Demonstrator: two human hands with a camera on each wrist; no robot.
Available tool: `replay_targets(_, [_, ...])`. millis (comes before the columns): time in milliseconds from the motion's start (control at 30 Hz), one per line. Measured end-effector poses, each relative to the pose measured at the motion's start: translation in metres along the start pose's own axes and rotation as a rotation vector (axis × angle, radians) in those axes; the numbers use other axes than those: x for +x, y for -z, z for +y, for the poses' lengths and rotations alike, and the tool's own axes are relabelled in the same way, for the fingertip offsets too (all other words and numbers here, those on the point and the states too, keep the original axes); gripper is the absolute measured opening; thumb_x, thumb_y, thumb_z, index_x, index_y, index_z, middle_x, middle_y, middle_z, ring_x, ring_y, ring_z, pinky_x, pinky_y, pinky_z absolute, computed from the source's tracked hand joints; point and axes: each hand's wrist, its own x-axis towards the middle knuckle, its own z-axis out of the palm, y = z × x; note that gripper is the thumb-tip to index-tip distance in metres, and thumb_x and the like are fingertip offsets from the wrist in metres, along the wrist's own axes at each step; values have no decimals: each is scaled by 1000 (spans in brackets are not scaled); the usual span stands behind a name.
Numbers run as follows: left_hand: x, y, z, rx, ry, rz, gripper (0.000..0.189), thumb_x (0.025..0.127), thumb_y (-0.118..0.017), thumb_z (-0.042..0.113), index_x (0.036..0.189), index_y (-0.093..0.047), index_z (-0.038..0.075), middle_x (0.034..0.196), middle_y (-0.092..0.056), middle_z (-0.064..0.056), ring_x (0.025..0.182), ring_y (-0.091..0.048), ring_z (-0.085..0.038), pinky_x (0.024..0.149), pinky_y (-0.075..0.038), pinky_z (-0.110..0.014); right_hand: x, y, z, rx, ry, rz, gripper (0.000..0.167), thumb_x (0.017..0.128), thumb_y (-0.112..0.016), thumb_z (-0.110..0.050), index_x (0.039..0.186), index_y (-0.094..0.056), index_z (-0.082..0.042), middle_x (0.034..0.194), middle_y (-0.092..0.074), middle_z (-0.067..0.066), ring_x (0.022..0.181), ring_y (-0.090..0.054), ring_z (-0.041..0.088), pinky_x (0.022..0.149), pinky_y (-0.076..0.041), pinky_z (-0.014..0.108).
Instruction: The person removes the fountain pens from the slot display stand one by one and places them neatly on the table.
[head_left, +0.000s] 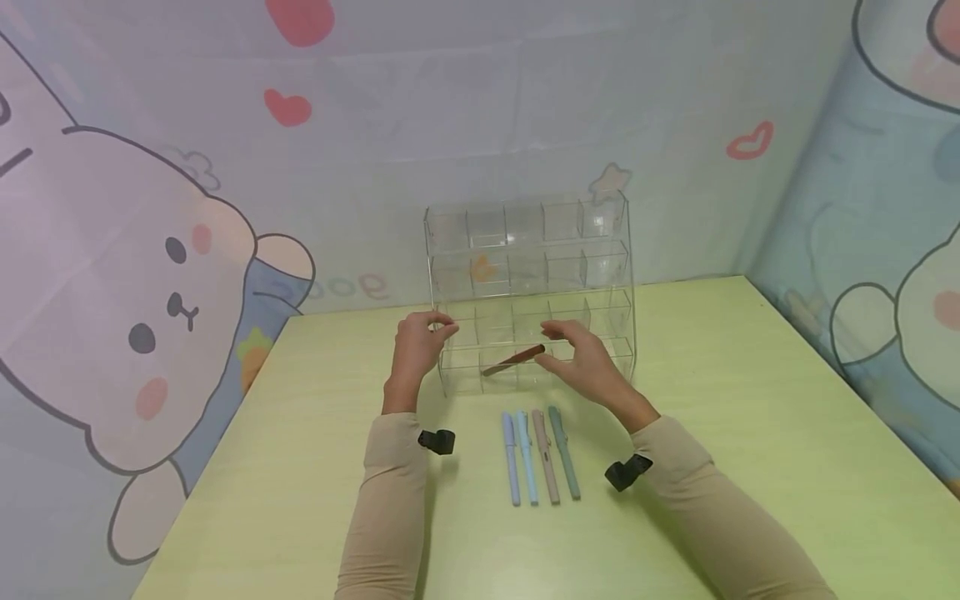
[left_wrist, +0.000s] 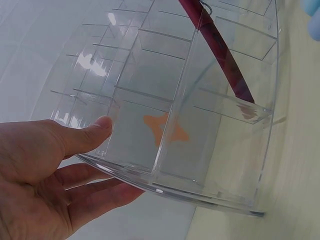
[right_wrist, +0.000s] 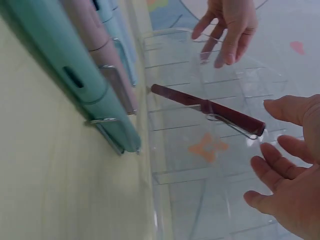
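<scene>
A clear tiered display rack [head_left: 491, 321] stands at the back of the table. My left hand [head_left: 416, 346] holds its left side panel, thumb on the inner face and fingers outside, as the left wrist view shows. A dark red pen [head_left: 513, 360] with a metal clip [right_wrist: 232, 125] leans at a slant in a bottom-tier compartment, its clip end sticking out to the right. Beside that end is my right hand [head_left: 588, 367], fingers spread and apart from the pen. In the right wrist view the thumb and fingertips [right_wrist: 272, 150] grip nothing.
In front of the rack, side by side, lie a lavender pen [head_left: 512, 467], a light blue pen [head_left: 528, 462], a mauve pen [head_left: 547, 462] and a green pen [head_left: 566, 458]. A cartoon-printed cloth [head_left: 480, 125] hangs behind the yellow-green table [head_left: 285, 467].
</scene>
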Motion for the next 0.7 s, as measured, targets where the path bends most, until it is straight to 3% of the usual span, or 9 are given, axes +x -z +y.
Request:
replay_targets(200, [0, -2, -2, 5, 6, 1, 22, 97, -70, 24, 109, -77, 7, 126, -66, -18, 42, -21, -9, 43, -25, -26, 2, -14, 6, -38, 57, 15, 51, 92, -74, -13, 136, -55, 2, 127, -61, 18, 119, -55, 36, 101, -41, 55])
replay_targets(700, [2, -2, -2, 6, 1, 11, 21, 97, -70, 24, 107, -77, 7, 125, -67, -18, 42, -22, -9, 43, -25, -26, 14, -29, 4, -92, 75, -45, 50, 91, -74, -9, 135, -54, 7, 123, -63, 20, 113, -59, 36, 97, -45, 51])
